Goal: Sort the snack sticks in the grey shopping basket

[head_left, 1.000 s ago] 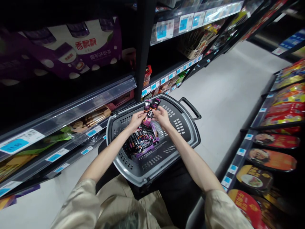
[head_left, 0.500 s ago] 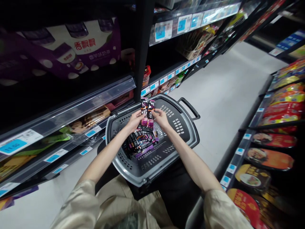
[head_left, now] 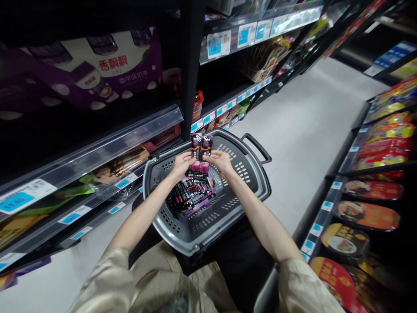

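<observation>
A grey shopping basket [head_left: 228, 217] sits on the aisle floor beside the dark shelving [head_left: 97, 143]. A heap of dark and purple snack packets [head_left: 192, 195] lies along its left wall. Above the far rim, the left hand [head_left: 180, 165] and right hand [head_left: 221, 161] together pinch two upright packets [head_left: 201, 150] between them.

Left hand [head_left: 182, 164], right hand [head_left: 221, 161], both closed.
</observation>
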Demonstrator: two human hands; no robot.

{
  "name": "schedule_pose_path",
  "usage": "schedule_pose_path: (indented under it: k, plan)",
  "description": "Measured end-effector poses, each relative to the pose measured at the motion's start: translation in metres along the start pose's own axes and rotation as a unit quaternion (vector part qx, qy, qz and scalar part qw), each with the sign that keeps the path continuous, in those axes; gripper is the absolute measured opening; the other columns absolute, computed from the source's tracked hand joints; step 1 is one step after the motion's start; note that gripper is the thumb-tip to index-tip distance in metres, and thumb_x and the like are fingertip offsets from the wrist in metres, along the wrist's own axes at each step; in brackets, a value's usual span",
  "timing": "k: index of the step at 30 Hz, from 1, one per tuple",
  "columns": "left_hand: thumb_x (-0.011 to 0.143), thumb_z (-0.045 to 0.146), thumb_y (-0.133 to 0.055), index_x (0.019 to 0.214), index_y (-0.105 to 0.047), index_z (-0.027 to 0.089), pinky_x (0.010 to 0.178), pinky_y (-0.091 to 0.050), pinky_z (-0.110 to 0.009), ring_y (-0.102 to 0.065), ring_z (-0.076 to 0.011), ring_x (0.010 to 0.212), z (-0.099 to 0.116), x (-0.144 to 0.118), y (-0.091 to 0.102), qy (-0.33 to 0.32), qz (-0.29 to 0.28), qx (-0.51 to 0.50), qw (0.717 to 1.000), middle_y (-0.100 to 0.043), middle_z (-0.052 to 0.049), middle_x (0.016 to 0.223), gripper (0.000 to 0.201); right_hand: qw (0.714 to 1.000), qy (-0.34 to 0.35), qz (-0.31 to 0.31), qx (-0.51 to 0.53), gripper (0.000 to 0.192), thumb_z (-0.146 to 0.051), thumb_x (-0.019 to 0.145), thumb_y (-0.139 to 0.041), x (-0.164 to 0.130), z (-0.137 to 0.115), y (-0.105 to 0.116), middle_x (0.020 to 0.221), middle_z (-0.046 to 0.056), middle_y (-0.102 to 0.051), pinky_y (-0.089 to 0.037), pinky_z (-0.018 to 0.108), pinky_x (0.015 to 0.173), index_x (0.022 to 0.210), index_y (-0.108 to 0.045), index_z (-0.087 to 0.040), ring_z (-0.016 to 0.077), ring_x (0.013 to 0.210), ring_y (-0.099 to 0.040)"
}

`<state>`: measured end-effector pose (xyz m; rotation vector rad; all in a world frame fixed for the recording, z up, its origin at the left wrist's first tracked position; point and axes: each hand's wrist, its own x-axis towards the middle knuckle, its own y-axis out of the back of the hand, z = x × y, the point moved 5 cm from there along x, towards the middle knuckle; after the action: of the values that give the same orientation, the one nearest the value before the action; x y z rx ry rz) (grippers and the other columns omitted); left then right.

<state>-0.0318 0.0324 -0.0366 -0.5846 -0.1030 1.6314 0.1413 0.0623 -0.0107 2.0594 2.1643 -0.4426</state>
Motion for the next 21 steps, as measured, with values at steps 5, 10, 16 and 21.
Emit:
schedule_pose_path:
  k: [5,10,16,21]
  plan:
    - [0.049,0.031,-0.096,0.098,-0.076,0.013,0.074,-0.054,-0.032,-0.070,-0.0189,0.070,0.003,-0.003,-0.001,0.002,0.005,0.007,1.000,-0.078,-0.008,0.082,0.055,1.000,-0.006,0.001,-0.002,0.060,-0.040,0.031,-0.103,0.000,0.000,0.001,0.078,0.008,-0.080,-0.060,0.033,0.066,0.079,-0.075,-0.016,0.0228,0.065,-0.074]
    - [0.050,0.033,-0.096,0.092,-0.075,0.014,0.073,-0.052,-0.031,-0.068,-0.0178,0.070,0.006,-0.007,-0.001,-0.004,0.018,0.025,1.000,-0.078,-0.009,0.084,0.051,1.000,-0.019,0.010,0.007,0.057,-0.034,0.032,-0.103,-0.001,0.000,0.005,0.077,0.008,-0.080,-0.059,0.032,0.063,0.078,-0.075,-0.016,0.0211,0.063,-0.072]
    - [0.057,0.031,-0.091,0.094,-0.072,0.016,0.068,-0.048,-0.027,-0.066,-0.0161,0.073,0.007,-0.013,-0.008,0.030,0.003,0.014,0.999,-0.076,-0.005,0.087,0.044,1.000,-0.024,-0.018,0.007,0.044,-0.044,0.053,-0.097,-0.001,0.001,0.004,0.081,0.005,-0.079,-0.058,0.028,0.062,0.081,-0.076,-0.018,0.0168,0.065,-0.070]
    - [0.068,0.032,-0.084,0.102,-0.060,0.023,0.068,-0.049,-0.026,-0.069,-0.0173,0.075,0.002,-0.015,-0.013,0.042,-0.013,-0.007,0.999,-0.073,-0.001,0.088,0.043,0.998,-0.035,-0.015,0.048,0.034,-0.046,0.062,-0.093,0.001,0.001,0.007,0.080,0.003,-0.077,-0.058,0.024,0.062,0.076,-0.075,-0.021,0.0147,0.067,-0.069]
